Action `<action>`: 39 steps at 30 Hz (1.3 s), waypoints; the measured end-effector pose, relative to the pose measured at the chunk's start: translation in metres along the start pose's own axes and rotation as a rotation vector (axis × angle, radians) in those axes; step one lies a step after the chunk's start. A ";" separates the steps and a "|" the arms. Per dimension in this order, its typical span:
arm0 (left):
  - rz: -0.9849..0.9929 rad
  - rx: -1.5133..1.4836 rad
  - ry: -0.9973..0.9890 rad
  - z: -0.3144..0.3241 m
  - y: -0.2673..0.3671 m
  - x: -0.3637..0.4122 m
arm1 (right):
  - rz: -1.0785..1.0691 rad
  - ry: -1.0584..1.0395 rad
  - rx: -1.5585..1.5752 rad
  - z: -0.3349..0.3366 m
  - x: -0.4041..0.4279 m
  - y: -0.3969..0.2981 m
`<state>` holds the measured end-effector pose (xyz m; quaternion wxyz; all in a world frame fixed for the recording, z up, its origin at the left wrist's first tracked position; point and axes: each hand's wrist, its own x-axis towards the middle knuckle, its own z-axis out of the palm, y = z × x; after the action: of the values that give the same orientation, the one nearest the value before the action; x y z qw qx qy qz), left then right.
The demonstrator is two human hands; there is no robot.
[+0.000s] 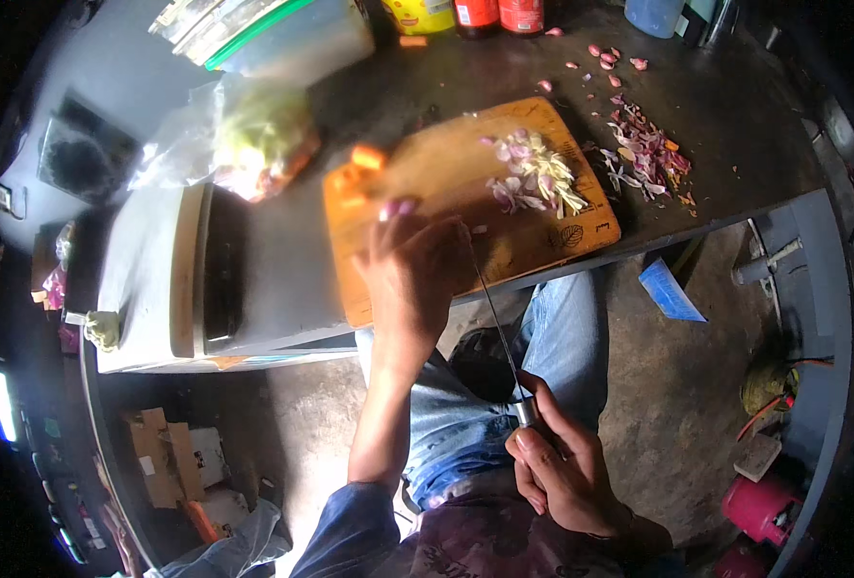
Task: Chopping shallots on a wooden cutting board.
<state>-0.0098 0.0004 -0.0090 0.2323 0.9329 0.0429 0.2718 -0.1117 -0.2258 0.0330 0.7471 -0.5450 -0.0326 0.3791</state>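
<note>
My right hand (pixel 568 462) is closed round the handle of a knife (pixel 495 311), whose thin blade points up and away towards the wooden cutting board (pixel 441 166). Over the board's near left part lies my left hand (pixel 412 267), palm down; whether its fingers grip anything is unclear. Just beyond its fingers is a purple shallot piece (pixel 398 209), blurred. Orange carrot pieces (pixel 358 170) rest at the board's left. Sliced shallots and pale slivers (pixel 539 173) form a heap on the board's right side. Right of the board, shallot peelings (pixel 651 152) lie on the dark counter.
Whole shallots (pixel 607 58) are scattered beyond the peelings. A plastic bag of vegetables (pixel 260 137) lies left of the board, with a green-edged plastic container (pixel 289 36) behind. Red-labelled containers (pixel 499 14) stand at the back. The counter's front edge (pixel 716 224) runs above my legs.
</note>
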 end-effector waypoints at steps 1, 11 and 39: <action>-0.003 0.017 -0.007 0.000 0.000 0.000 | -0.034 -0.005 -0.039 0.000 0.002 0.003; 0.054 -0.062 -0.015 -0.007 0.001 0.008 | -0.034 0.023 -0.026 0.001 0.011 0.000; 0.024 -0.016 -0.022 0.001 -0.009 0.006 | 0.037 -0.021 0.117 0.000 0.022 0.001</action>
<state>-0.0039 0.0091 -0.0105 0.2367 0.9344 0.0270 0.2649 -0.0965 -0.2123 0.0245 0.7701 -0.4969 -0.0081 0.4000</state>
